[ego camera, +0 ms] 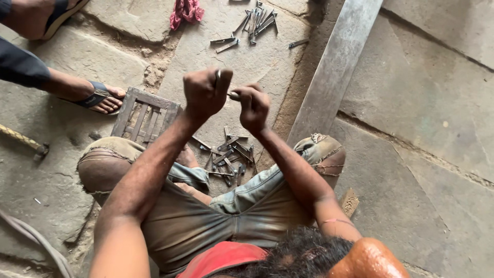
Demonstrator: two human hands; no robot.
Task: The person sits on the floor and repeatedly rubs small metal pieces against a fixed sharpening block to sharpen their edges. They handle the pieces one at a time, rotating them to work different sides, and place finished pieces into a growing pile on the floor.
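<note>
Sitting cross-legged on stone floor (411, 103), left hand (205, 92) fisted around metal rod (217, 77), right hand (252, 105) pinching small metal piece (234, 96) against it, raised above metal-piece pile (229, 157) between knees for easy reach.

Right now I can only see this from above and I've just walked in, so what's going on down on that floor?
A person sits on the stone floor, both hands raised close together. The left hand grips a small metal piece; the right hand pinches another small metal part beside it. A pile of small metal pieces lies between the knees, a second pile further off. A metal grate and a long metal bar lie alongside. Another person's sandalled foot stands nearby.
</note>
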